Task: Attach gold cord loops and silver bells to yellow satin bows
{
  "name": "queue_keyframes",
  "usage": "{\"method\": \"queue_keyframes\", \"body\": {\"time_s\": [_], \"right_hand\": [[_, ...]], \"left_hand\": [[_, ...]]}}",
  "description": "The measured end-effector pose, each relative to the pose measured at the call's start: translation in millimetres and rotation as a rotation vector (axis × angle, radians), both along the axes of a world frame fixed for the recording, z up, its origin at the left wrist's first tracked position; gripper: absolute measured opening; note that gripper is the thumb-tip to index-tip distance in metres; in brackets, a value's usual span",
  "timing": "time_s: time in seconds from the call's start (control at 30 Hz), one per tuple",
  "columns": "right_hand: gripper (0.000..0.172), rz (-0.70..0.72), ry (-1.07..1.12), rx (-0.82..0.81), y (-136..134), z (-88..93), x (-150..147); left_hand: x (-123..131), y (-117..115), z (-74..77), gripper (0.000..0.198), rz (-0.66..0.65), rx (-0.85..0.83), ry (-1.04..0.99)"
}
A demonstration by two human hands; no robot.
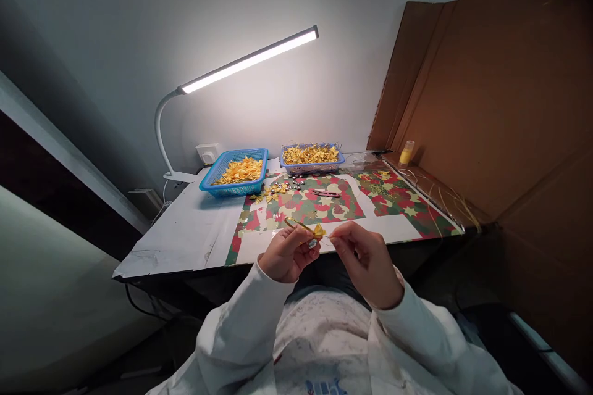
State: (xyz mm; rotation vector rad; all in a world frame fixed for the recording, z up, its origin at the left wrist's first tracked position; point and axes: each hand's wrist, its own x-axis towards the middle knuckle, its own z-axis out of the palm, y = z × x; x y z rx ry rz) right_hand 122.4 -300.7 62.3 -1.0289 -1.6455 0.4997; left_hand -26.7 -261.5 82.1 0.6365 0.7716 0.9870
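Observation:
Just past the table's front edge, my left hand (288, 254) pinches a small yellow ribbon bow (319, 231). A silver bell (312, 243) sits right under the bow, and a loop of yellow cord (293, 221) rises from the same fingers. My right hand (367, 259) is closed, thumb against forefinger, on a thin pale strand (327, 237) that runs to the bow. Whether that strand is thread, wire or a needle is too fine to tell.
A blue basket (210, 182) of yellow bows and a purple-blue basket (311, 168) of looped bows stand at the back. Loose bows (269, 192), silver bells (296, 184) and thread snips (325, 194) lie nearer. A lit lamp (250, 62) overhangs; cardboard (500, 86) walls the right.

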Motion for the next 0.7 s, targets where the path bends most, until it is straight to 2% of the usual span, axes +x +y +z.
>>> {"method": "queue_keyframes", "body": {"time_s": [0.3,0.7], "right_hand": [[0.011,0.04,0.149,-0.057,-2.9,-5.4,-7.6],[0.01,0.029,0.129,-0.025,-3.2,-4.2,-7.1]], "left_hand": [[8.1,-6.1,-4.3,0.017,0.024,0.01,-0.033],[8.5,-8.9,-3.4,0.019,0.077,0.003,-0.044]]}}
